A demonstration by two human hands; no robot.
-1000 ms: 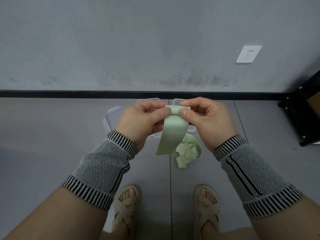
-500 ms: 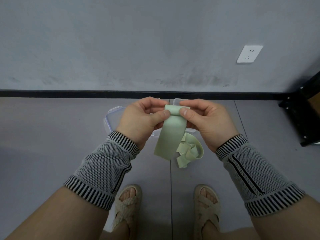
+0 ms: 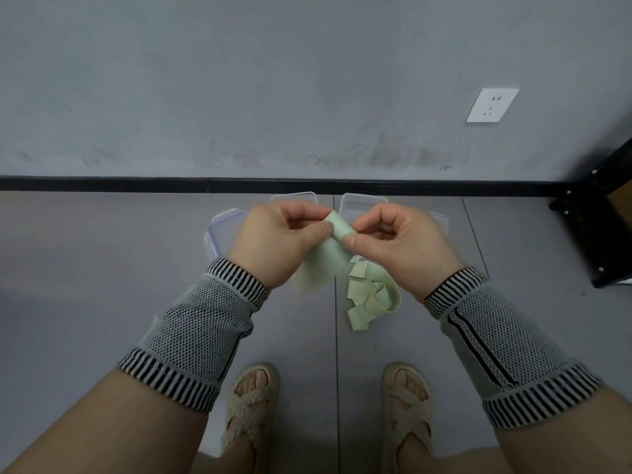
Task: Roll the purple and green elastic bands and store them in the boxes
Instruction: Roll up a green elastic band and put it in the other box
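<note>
Grey tiled floor (image 3: 102, 285), grey wall (image 3: 239, 80), left hand (image 3: 273, 244) and right hand (image 3: 400, 248) pinching green band (image 3: 337, 227)

Single view only, head-worn wide-angle camera. Looks forward and steeply down from standing height: grey tiled floor (image 3: 102, 268) fills the lower frame, grey plaster wall (image 3: 239, 80) with black skirting strip (image 3: 136, 184) the upper. Both forearms enter from bottom corners, close to lens.

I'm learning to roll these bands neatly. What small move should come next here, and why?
Probably another turn of the roll: both hands pinch the started end of the green band, and most of it hangs loose toward the floor.
</note>
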